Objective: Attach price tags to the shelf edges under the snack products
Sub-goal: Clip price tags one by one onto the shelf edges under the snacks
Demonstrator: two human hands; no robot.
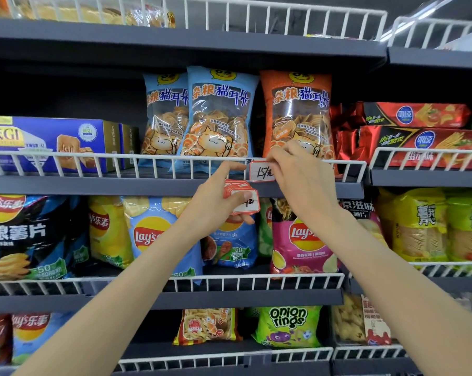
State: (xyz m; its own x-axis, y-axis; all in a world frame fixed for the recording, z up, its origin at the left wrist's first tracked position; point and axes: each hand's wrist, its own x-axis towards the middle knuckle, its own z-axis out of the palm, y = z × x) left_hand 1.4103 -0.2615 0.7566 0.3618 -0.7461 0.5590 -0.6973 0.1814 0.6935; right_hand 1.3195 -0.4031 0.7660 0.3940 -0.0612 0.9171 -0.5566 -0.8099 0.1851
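— Stack (241, 196) first, on the left: that's what I'd worry about. The left hand (216, 204) grips those spare tags between thumb and curled fingers, yet its forefinger is stretched out toward the rail (121, 156). A pinch that loose could let the stack fan out and drop down among the chip bags.

— And the tag (262, 171) itself?

— It sits against the wire rail, below the gap between the blue bag (216, 112) and the orange bag (300, 109), with "15" handwritten on it. The right hand (302, 175) pinches its upper right corner, fingers curled over the top wire.

— So it's on?

— Can't tell whether it has caught. If those fingers let go before it does, I'd guess it tips off the wire or hangs crooked.

— Anything else?

— It's near the line between two flavours, so a shopper might read the price for the wrong one.
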